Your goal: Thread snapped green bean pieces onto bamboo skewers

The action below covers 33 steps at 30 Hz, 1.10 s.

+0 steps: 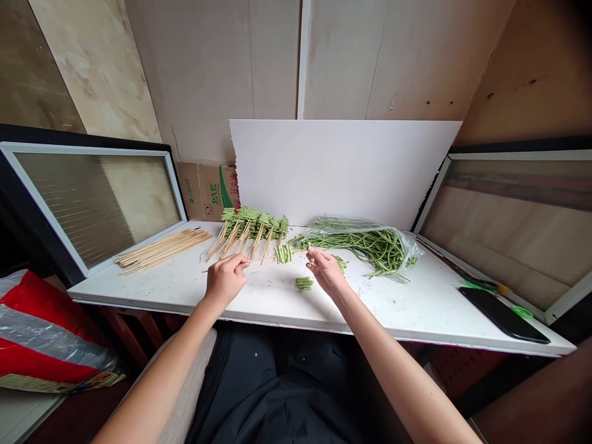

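My left hand is closed around a thin bamboo skewer held level above the table. Several short green bean pieces sit side by side across the skewer, between my two hands. At the skewer's right end, the thumb and fingers of my right hand pinch a small green bean piece, partly hidden by the fingertips. Below, a small bundle of cut bean pieces lies on the white table. More cut pieces show behind my right hand.
Finished bean skewers are piled at the back, beside loose bamboo skewers on the left. Long green beans lie in a clear plastic bag at right. A black phone and scissors lie far right; a cardboard box stands behind.
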{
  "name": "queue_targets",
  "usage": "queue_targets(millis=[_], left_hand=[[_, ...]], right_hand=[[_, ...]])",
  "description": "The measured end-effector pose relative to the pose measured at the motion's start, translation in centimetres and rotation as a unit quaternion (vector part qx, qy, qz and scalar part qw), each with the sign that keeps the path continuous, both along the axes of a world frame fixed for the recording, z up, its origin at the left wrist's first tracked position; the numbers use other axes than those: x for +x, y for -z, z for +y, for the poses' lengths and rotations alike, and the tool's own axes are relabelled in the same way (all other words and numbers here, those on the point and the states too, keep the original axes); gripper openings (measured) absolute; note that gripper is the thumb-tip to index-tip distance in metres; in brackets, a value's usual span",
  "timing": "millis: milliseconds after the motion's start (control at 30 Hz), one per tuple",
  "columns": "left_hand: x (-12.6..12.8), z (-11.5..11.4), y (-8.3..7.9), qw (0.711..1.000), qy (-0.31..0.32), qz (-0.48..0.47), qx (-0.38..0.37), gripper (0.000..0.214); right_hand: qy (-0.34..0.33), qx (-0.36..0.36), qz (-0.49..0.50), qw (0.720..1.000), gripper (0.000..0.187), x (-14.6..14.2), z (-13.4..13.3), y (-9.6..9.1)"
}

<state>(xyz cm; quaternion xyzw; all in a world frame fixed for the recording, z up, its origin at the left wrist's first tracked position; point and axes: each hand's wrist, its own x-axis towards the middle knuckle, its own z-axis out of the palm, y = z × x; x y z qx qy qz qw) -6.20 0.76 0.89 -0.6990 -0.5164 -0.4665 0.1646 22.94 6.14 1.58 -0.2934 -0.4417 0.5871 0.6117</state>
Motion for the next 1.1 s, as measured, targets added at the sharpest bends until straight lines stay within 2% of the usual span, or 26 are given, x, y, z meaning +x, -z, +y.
queue_targets(millis=[200,500,667,767,900,1100], left_hand=[[0.2,-0.2,-0.3,1.000,0.009,0.004,0.006,0.028],[0.5,-0.3,0.2,0.998,0.003,0.019,0.064,0.033],[0.5,-0.2,0.2,0.996,0.018,0.032,0.084,0.037],[0.5,0.0,0.3,0.996,0.055,0.040,0.062,0.045],[0.6,0.1,0.2,0.995,0.093,0.018,0.028,0.047],[0.3,-0.2,-0.3,0.998,0.070,-0.004,-0.011,0.041]], right_hand=[[0.016,0.005,-0.005,1.000,0.035,-0.5,-0.5,-0.3],[0.039,-0.001,0.005,0.999,0.032,-1.3,-1.3,-0.4],[0.091,0.015,-0.019,0.996,0.035,-1.6,-1.3,-0.4],[0.114,0.056,-0.060,0.990,0.036,-2.1,-1.7,-0.4],[0.100,0.091,-0.088,0.987,0.037,-2.9,-2.6,-0.4],[0.078,0.068,-0.105,0.989,0.038,-3.0,-2.6,-0.3]])
